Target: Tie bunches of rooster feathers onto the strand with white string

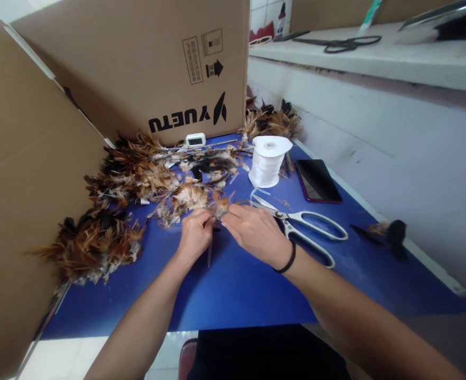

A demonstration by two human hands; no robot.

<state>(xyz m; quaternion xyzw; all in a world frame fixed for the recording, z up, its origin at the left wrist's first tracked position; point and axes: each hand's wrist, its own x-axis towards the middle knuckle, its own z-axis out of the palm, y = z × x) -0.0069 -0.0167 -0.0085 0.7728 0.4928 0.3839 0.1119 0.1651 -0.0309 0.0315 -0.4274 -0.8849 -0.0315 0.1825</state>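
My left hand (195,233) is closed in a pinch, and a thin white ribbon end (209,255) hangs below its fingers. Close beside it, my right hand (252,230) has its fingers pressed together at a small tuft of brown feathers (220,200). The fingers hide exactly how ribbon and feathers meet. Past the hands lie loose tan feathers (189,196). Silver-handled scissors (310,224) rest on the table, their blades partly behind my right hand. A white ribbon spool (267,163) stands upright beyond them.
Brown feather bunches (98,240) line the left side of the blue table (233,295). Cardboard walls (138,63) rise at the left and back. A black phone (318,180) and dark feathers (395,237) lie at right. A small digital display (195,140) sits at the back.
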